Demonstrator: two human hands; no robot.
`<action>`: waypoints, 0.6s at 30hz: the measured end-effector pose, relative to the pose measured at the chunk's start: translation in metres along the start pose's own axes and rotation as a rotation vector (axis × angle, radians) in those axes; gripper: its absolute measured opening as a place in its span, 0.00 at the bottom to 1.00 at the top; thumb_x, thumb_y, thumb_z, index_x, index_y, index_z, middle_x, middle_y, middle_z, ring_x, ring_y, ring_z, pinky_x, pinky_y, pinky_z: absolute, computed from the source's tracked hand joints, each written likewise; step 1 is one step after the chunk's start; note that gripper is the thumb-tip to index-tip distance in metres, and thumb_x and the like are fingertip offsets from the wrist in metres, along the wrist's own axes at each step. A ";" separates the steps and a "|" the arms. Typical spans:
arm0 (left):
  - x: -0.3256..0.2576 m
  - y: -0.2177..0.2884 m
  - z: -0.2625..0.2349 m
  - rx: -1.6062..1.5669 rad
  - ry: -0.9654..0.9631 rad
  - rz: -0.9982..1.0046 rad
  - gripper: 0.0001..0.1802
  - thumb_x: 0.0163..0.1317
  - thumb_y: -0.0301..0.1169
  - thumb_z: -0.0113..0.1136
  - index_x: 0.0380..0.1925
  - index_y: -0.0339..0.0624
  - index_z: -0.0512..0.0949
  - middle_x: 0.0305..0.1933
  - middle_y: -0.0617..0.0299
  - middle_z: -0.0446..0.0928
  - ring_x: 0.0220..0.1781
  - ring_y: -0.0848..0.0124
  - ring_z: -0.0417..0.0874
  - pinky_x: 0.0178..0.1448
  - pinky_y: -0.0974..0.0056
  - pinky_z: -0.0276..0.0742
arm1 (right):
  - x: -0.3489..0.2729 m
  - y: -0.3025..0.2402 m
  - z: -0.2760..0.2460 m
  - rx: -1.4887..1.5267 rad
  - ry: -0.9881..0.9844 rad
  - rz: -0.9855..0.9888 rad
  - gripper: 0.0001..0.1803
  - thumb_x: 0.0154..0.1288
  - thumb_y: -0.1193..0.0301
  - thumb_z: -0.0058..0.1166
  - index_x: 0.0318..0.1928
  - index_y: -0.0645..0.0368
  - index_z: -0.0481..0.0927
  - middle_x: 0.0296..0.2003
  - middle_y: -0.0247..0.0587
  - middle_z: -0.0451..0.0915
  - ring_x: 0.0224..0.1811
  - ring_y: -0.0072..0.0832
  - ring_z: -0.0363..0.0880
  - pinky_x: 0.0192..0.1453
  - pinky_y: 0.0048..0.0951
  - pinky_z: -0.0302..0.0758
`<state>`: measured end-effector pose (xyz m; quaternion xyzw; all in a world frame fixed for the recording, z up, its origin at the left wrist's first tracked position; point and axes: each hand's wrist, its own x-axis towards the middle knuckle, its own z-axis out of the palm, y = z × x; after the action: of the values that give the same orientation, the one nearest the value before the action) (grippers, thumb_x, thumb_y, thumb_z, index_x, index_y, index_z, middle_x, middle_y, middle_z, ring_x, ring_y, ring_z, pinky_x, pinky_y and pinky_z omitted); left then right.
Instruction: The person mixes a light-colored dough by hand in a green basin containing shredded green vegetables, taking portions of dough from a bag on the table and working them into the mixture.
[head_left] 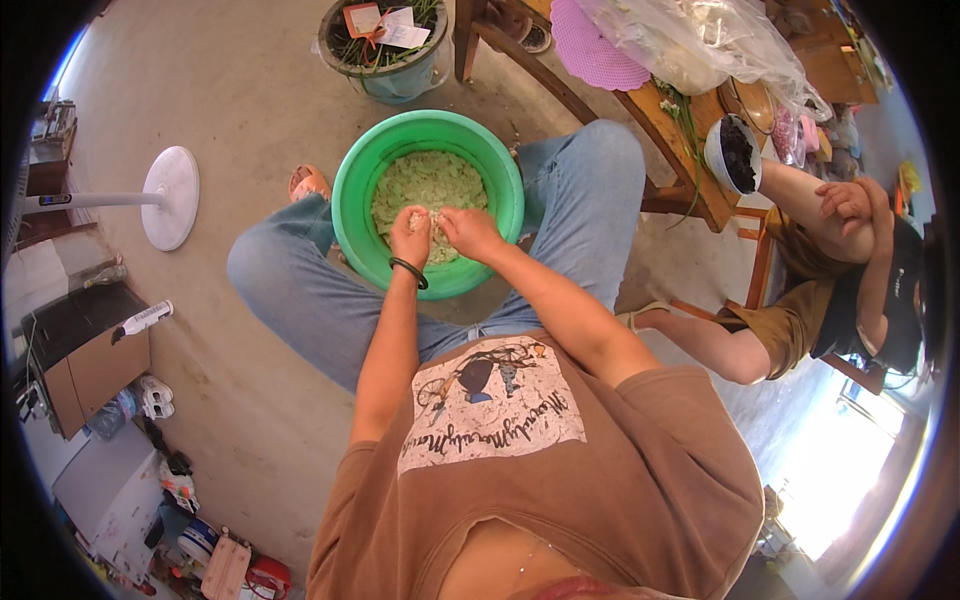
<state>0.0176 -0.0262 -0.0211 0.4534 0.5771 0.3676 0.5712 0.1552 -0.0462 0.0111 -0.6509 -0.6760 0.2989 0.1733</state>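
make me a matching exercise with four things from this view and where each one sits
Things:
1. green basin
2. white fan base
3. black hair tie
4. plant pot

Places:
A. on the left wrist
B. on the floor at far left
C. between the knees, holding pale green bits
D. on the floor beyond the basin

Pairs: 1-C, 2-B, 3-A, 4-D
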 end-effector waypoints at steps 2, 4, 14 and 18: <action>0.000 0.004 0.002 -0.066 0.016 -0.090 0.05 0.58 0.24 0.51 0.34 0.40 0.75 0.28 0.67 0.74 0.26 0.82 0.72 0.27 0.75 0.67 | 0.004 0.007 0.007 0.170 0.079 0.007 0.13 0.60 0.64 0.45 0.39 0.60 0.75 0.25 0.48 0.79 0.23 0.40 0.78 0.29 0.43 0.72; 0.001 0.001 0.000 -0.135 0.050 -0.177 0.06 0.58 0.23 0.50 0.33 0.40 0.75 0.28 0.68 0.74 0.24 0.82 0.71 0.26 0.75 0.67 | 0.011 0.002 0.006 0.651 -0.048 0.108 0.18 0.62 0.68 0.46 0.51 0.60 0.70 0.20 0.38 0.75 0.20 0.26 0.73 0.23 0.30 0.68; -0.001 0.034 0.003 -0.348 0.063 -0.426 0.17 0.62 0.38 0.43 0.43 0.41 0.74 0.29 0.65 0.75 0.25 0.75 0.74 0.26 0.71 0.68 | 0.009 0.009 0.005 0.507 -0.079 0.053 0.15 0.57 0.70 0.50 0.45 0.61 0.73 0.23 0.42 0.79 0.22 0.38 0.75 0.27 0.32 0.70; 0.004 0.016 -0.004 -0.591 -0.023 -0.409 0.19 0.62 0.41 0.45 0.48 0.42 0.70 0.40 0.63 0.73 0.38 0.73 0.74 0.38 0.68 0.70 | 0.004 -0.002 0.001 0.317 -0.061 0.018 0.17 0.57 0.67 0.53 0.44 0.64 0.73 0.26 0.45 0.78 0.25 0.36 0.77 0.31 0.34 0.71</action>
<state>0.0153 -0.0168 -0.0070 0.1479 0.5181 0.3915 0.7460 0.1525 -0.0421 0.0112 -0.6119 -0.6196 0.4230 0.2504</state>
